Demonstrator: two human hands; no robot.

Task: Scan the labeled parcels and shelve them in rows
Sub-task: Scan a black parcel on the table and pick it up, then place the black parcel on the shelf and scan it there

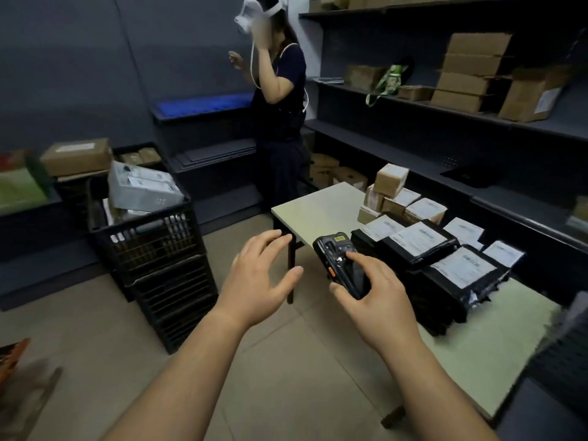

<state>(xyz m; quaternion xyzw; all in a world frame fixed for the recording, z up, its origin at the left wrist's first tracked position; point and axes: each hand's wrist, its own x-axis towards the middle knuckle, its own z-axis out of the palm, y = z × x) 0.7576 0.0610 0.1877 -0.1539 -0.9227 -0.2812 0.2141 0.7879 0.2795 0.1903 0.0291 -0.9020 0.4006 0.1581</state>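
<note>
Now the right hand is gripping the handheld scanner, and the left hand is hovering spread and empty. Black labeled parcels are lying just right of the right hand, print blurred; bare table is showing beyond.

Both bare forearms reach forward and converge. The right hand grips a black handheld scanner, thumb at its lower end and one finger laid on top. The left hand hovers just left of the scanner, apart from it, palm down, fingers spread and relaxed.
</note>
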